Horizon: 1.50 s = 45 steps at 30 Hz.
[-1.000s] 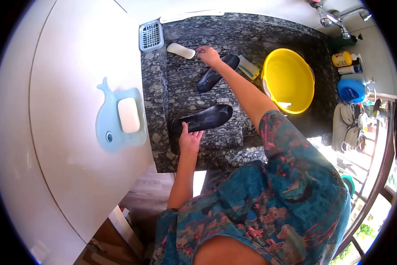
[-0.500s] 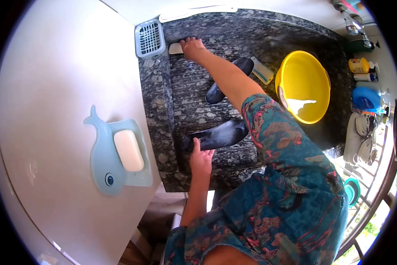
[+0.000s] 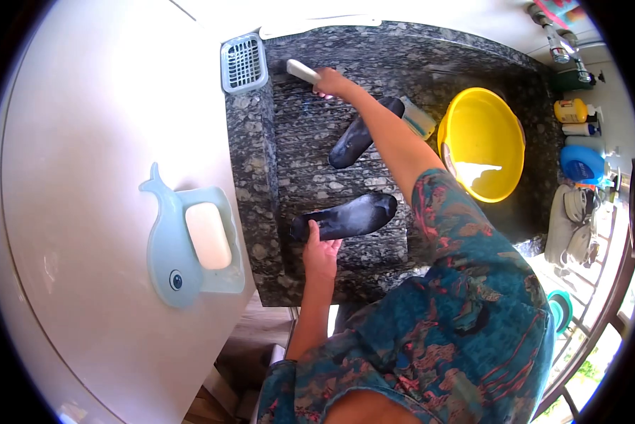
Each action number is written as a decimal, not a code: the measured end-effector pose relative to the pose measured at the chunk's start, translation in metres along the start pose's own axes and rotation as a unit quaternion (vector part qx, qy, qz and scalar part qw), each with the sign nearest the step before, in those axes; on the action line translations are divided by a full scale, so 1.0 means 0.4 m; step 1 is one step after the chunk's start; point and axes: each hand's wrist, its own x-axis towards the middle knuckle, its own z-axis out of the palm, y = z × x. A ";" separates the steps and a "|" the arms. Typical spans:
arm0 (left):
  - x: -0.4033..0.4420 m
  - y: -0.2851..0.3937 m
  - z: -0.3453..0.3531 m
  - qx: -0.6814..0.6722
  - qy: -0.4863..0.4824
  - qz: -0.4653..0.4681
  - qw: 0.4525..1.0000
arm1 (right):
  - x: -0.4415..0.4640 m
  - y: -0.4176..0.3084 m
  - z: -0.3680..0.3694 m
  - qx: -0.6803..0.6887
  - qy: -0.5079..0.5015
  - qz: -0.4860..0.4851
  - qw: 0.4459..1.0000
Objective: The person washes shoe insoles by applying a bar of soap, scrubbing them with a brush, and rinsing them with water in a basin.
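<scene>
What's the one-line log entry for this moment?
Left hand: holding dark insole | right hand: gripping pale elongated item | second insole: on ridged stone | yellow basin: farther right

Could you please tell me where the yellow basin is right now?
In the head view, the yellow basin is right of centre on the dark stone, between the right arm and the blue bottle.

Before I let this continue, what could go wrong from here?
The right hand grips the white object by one end, so it might slip. The left hand holds the near insole by one end; its far end could swing if pushed. The right forearm crosses over the other insole and might knock it.
</scene>
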 end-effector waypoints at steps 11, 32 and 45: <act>0.018 -0.004 -0.001 0.018 0.025 -0.012 0.999 | -0.402 -0.318 0.042 0.507 -0.237 -0.101 0.823; 0.157 -0.035 -0.088 -0.361 -0.401 -0.181 0.822 | -0.696 0.141 0.307 -0.299 0.034 -0.367 0.880; -0.078 -0.015 0.036 0.464 0.167 0.293 0.819 | -0.741 0.266 0.129 -0.404 0.055 -0.249 0.878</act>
